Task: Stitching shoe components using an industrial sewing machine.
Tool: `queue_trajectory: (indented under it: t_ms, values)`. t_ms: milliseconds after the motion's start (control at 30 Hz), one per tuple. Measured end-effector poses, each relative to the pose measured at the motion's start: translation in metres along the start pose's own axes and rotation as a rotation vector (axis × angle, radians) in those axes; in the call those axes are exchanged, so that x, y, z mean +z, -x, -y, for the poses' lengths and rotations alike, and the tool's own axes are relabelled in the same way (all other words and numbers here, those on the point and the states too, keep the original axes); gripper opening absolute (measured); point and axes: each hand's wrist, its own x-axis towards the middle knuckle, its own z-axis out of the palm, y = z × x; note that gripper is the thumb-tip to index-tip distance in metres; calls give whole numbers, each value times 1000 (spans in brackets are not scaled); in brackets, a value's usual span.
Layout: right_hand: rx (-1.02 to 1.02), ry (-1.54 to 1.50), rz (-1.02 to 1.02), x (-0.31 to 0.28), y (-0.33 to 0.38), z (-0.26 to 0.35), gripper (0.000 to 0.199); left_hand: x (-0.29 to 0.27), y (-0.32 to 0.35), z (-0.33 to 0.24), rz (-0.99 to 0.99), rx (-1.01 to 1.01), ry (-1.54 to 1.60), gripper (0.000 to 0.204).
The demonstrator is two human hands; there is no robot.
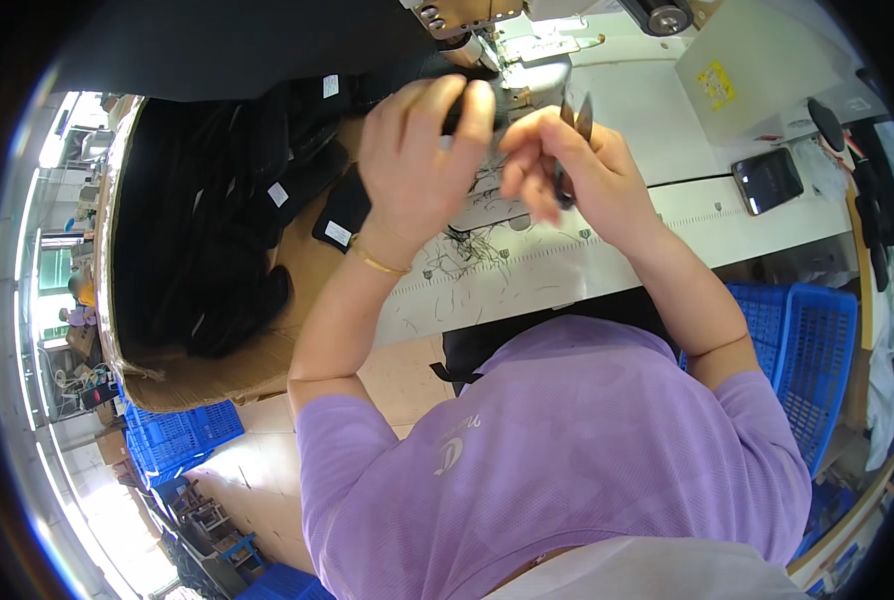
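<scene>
Left hand is gripping black piece beside sewing machine | right hand is closing on snips | risk: blades are pointing near fingertips; a slip could nick fabric or skin.

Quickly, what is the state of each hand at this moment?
Left hand: closed, holding a small black fabric piece.
Right hand: closed around small metal thread snips, blades pointing up.
</scene>
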Motion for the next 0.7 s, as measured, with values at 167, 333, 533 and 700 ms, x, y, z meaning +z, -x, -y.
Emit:
queue_trajectory:
  t_ms: [167, 333, 533, 700]
  values:
    - [-74, 768, 34, -20, 15, 0, 38, -40, 14, 22, 561, -1263, 1106, 33]
    - [-279, 1005, 61, -19, 14, -27, 32, -38, 20, 20, 819, -1445, 1484, 40]
    - [-281, 949, 194, -24, 14, -26, 25, -27, 24, 14, 898, -1377, 1693, 41]
    - [-550, 1082, 243, -13, 36, -11, 41, -21, 43, 8, 850, -1401, 1546, 40]
